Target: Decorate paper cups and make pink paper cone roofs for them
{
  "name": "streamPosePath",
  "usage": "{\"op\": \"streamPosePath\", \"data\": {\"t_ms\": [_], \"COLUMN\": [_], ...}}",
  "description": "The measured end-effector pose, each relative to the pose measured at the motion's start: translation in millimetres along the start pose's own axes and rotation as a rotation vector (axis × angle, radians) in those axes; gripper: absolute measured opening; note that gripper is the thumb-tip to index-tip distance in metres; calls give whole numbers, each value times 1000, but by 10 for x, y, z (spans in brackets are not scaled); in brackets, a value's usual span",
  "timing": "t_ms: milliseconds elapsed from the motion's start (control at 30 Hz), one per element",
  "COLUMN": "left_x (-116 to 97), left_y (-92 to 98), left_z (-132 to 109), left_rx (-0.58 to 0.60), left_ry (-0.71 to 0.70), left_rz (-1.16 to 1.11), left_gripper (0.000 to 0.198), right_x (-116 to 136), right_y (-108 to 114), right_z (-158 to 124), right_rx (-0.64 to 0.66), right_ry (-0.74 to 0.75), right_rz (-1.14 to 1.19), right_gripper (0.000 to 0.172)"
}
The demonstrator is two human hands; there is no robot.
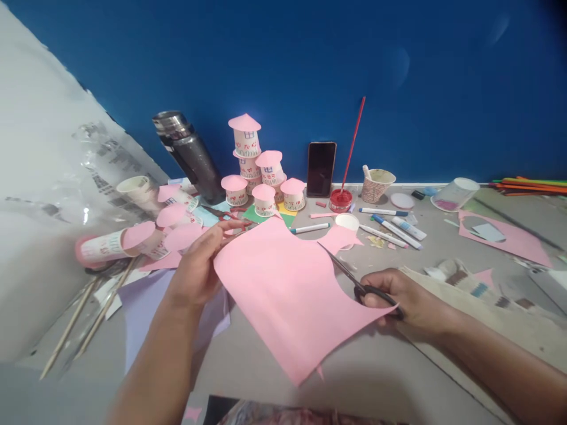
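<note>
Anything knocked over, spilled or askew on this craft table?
Yes. Beside the left hand, several pink-roofed paper cups lie on their sides, unlike the upright cup houses stacked by the wall. At far right a clear plastic cup is tipped over too. No spill shows; the right hand holds scissors at the pink sheet.

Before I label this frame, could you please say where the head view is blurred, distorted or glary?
In the head view, wide-angle distortion tilts the table; the plastic sheet catches glare; the pink paper and scissors look sharp; the bottom edge is soft.
</note>
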State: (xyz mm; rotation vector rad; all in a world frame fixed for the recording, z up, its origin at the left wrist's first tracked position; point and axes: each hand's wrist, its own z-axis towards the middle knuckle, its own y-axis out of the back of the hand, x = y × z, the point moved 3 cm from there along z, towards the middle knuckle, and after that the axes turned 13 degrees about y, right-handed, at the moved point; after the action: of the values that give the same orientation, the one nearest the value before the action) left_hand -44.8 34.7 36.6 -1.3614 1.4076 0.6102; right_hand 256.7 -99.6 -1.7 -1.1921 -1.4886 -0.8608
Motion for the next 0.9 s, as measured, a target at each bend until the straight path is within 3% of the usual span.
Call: {"op": "streamPosePath", "data": {"t_ms": [67, 167, 267, 333, 400, 433, 500, 667, 900], "left_x": [43, 153, 262, 315, 331, 344, 385, 498, 464], "left_y": [-50, -181, -274, -326, -375, -400, -446, -482, -484], "left_z": [20, -33, -153, -237, -292, -303, -290, -262, -343], "left_rx": [25, 96, 285, 526, 706, 737, 653, 219, 93], "left_ry": [28, 116, 191, 208, 135, 107, 90, 183, 187], "left_rz": [-35, 183, 383, 408, 348, 339, 350, 330, 265], "left_gripper": [35, 31, 38, 47, 72, 83, 94, 87, 70], "right_x": [-2, 9, -1, -13, -19, -21, -26, -70, -63], "right_y": [-9, -21, -17, -9, -7, -8, -18, -51, -76], "right_z": [13, 27, 38, 42, 43, 43, 44, 58, 56], "right_rx": [-40, -82, -89, -89, -96, -104, -118, -89, -94], "right_ry": [9, 42, 66, 82, 102, 107, 108, 136, 171], "right_rz": [101, 230, 301, 323, 336, 345, 364, 343, 260], "right_gripper": [58, 61, 59, 58, 56, 55, 53, 58, 63]}}
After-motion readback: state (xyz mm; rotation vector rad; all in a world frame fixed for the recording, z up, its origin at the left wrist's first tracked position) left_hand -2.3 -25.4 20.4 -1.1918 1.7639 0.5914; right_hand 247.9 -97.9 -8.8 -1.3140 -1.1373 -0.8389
